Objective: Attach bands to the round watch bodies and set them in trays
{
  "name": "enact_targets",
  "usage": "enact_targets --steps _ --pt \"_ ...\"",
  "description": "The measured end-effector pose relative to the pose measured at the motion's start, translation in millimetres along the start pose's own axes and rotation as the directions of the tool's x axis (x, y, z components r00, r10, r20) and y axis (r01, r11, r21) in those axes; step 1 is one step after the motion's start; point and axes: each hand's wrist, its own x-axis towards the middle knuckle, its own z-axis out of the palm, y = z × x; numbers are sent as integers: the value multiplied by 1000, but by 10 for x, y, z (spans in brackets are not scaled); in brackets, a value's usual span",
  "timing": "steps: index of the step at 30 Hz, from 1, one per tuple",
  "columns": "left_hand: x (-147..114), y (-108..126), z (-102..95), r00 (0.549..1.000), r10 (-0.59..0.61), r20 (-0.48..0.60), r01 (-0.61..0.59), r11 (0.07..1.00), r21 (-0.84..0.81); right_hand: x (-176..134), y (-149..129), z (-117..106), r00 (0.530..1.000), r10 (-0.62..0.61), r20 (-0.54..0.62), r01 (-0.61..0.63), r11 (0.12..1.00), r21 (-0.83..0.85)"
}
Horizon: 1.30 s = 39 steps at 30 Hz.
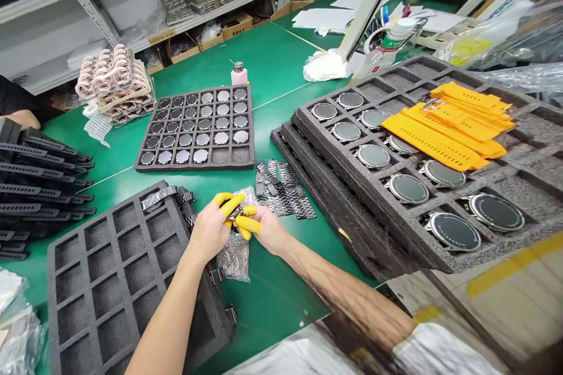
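My left hand (212, 227) and my right hand (269, 231) meet over the green table, with yellow covers on several fingertips. Pinched between both is a small watch (236, 214) with a shiny metal edge, mostly hidden by the fingers. Clear bags of small metal pins (234, 258) lie just below and behind the hands. Black metal link straps (285, 190) are piled to the right. Beside my left forearm is a grey foam tray (51, 281); a watch with a black link strap (159, 198) rests at its far corner.
A foam tray of round watch heads (193, 167) lies farther back, near a pink bottle (238, 74). Stacked foam trays (303, 120) at right bear watches and orange straps (453, 123). Black straps (39, 187) and pale pink straps (115, 79) are at left. A person's arm (21, 118) shows far left.
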Motion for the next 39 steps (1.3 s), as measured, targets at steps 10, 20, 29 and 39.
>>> enact_targets --steps 10,20,29,39 --pt "-2 72 -21 997 81 -1 -81 993 -85 -3 -52 76 991 15 -132 6 987 163" --pt "36 164 -11 994 111 -23 -113 959 -259 -42 -96 114 991 -19 -134 35 993 116" --pt "18 151 -17 997 70 12 -63 951 -304 -35 -52 78 995 -3 -102 19 989 149" --pt "53 58 -7 980 -146 138 199 599 -776 -6 -32 9 996 -8 -88 24 985 173"
